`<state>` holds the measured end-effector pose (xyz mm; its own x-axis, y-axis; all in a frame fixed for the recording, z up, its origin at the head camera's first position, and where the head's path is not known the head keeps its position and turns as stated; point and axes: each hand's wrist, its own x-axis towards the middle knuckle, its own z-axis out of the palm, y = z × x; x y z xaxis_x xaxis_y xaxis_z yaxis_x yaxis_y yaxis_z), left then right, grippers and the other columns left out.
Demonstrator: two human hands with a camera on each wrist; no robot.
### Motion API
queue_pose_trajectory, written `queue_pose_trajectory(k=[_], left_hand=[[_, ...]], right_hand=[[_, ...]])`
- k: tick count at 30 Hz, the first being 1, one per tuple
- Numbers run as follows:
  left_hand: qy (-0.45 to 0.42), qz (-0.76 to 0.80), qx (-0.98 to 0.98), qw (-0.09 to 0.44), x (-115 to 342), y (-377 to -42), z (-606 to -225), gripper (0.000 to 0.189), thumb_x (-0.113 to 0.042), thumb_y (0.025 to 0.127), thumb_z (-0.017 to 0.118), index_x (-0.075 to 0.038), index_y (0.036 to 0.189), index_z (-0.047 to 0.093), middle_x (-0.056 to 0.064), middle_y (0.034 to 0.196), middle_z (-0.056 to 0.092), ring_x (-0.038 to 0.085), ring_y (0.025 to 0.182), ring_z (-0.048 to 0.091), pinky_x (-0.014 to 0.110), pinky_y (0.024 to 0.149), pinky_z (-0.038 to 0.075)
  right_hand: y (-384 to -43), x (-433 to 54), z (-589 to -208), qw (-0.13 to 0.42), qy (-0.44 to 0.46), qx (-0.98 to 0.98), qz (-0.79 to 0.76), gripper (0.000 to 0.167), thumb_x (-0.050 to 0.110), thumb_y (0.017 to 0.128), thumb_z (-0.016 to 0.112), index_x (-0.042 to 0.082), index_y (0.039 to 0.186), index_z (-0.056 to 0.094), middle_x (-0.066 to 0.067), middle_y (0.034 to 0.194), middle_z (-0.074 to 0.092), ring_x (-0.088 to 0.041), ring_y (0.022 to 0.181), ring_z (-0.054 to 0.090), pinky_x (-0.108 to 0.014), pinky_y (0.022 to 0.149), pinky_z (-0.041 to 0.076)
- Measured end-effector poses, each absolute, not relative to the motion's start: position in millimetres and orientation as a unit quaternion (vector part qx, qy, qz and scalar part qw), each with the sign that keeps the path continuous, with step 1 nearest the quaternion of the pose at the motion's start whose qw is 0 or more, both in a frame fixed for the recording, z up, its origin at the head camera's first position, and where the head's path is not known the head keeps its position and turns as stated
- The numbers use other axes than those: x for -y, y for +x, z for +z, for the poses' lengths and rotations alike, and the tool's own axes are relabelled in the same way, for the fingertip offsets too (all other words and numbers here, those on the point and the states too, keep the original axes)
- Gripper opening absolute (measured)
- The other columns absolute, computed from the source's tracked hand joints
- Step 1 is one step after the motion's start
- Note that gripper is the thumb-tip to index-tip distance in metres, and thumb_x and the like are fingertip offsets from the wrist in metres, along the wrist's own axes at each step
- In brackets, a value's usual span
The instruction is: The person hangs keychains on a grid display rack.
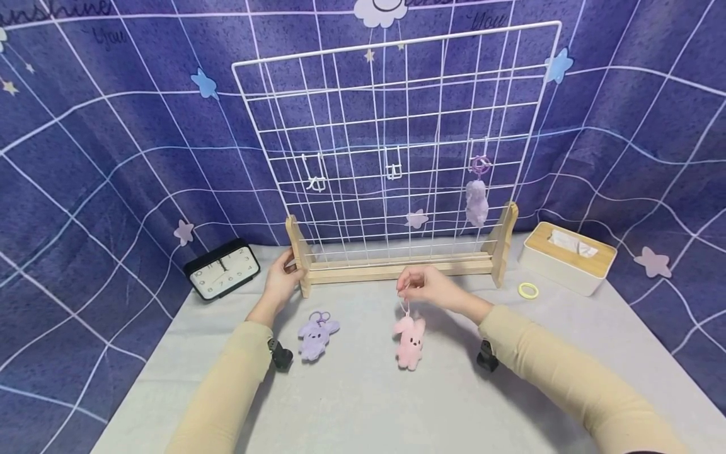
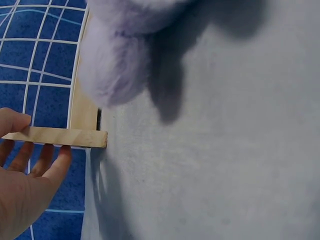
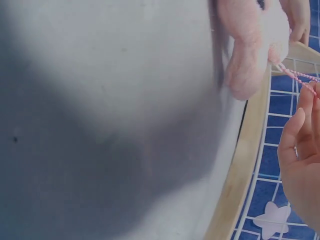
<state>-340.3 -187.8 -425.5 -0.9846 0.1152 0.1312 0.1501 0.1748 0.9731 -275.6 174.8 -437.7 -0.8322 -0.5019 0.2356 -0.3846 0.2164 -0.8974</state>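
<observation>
My left hand (image 1: 280,282) grips the left wooden end post (image 2: 60,136) of the grid stand, thumb on one side and fingers on the other. My right hand (image 1: 429,287) pinches the thin pink cord (image 3: 300,76) of a pink bunny plush keychain (image 1: 409,343), which dangles below the fingers, in front of the stand's wooden base bar (image 1: 363,273). A purple plush keychain (image 1: 314,338) with a purple ring lies on the table near my left wrist. Another purple plush (image 1: 476,203) hangs by its ring from the right hook on the white wire grid (image 1: 374,120).
Two white hooks, a left one (image 1: 316,183) and a middle one (image 1: 393,170), hang on the grid with nothing on them. A black-framed clock (image 1: 224,271) stands at left. A yellow ring (image 1: 528,291) lies at right before a wood-topped tissue box (image 1: 564,268). Blue patterned cloth hangs behind.
</observation>
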Motion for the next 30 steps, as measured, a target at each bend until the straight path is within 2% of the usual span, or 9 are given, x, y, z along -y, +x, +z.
queue_pose_trajectory(k=[3,9,12,19,26,30], left_hand=[[-0.087,-0.634,0.768,0.013,188,-341,-426,0.068,0.014,0.092,0.056,0.009,0.155,0.03,0.03,0.156,0.035,0.047,0.139,0.041,0.049,0.113,0.043],[-0.088,-0.632,0.769,0.016,190,-346,-429,0.069,0.015,0.091,0.056,0.011,0.154,0.029,0.032,0.156,0.034,0.049,0.138,0.041,0.051,0.114,0.042],[-0.086,-0.636,0.766,0.017,193,-355,-439,0.069,0.014,0.092,0.056,0.009,0.155,0.029,0.031,0.157,0.034,0.048,0.139,0.04,0.051,0.115,0.04],[-0.084,-0.633,0.769,0.032,195,-366,-456,0.07,0.012,0.093,0.057,0.003,0.158,0.03,0.026,0.157,0.037,0.045,0.139,0.043,0.05,0.114,0.042],[-0.085,-0.631,0.771,0.032,194,-365,-455,0.071,0.012,0.093,0.057,0.003,0.158,0.03,0.027,0.157,0.037,0.046,0.138,0.043,0.051,0.114,0.042],[-0.084,-0.631,0.771,0.032,194,-364,-455,0.07,0.012,0.093,0.057,0.003,0.157,0.03,0.026,0.157,0.038,0.045,0.138,0.044,0.05,0.114,0.043]], right_hand=[[-273,-175,-431,0.054,-0.284,-0.777,-0.559,0.01,-0.005,0.09,0.071,-0.004,0.099,0.067,-0.026,0.094,0.07,-0.035,0.081,0.069,-0.039,0.08,0.063],[-271,-174,-422,0.054,-0.291,-0.772,-0.562,0.009,-0.005,0.09,0.071,-0.003,0.098,0.067,-0.024,0.092,0.07,-0.026,0.078,0.068,-0.032,0.078,0.061],[-269,-174,-418,0.056,-0.296,-0.765,-0.569,0.009,-0.006,0.09,0.07,-0.004,0.098,0.067,-0.024,0.091,0.069,-0.021,0.078,0.067,-0.029,0.077,0.06],[-265,-168,-402,0.046,-0.301,-0.76,-0.575,0.009,-0.009,0.09,0.068,-0.006,0.099,0.067,-0.017,0.091,0.071,-0.022,0.081,0.068,-0.03,0.078,0.062],[-267,-166,-390,0.033,-0.317,-0.748,-0.583,0.01,-0.012,0.09,0.067,-0.008,0.099,0.066,-0.027,0.092,0.069,-0.023,0.08,0.067,-0.034,0.077,0.063],[-269,-163,-383,0.026,-0.323,-0.736,-0.595,0.01,-0.013,0.09,0.067,-0.01,0.099,0.065,-0.026,0.09,0.07,-0.022,0.08,0.068,-0.031,0.077,0.062]])
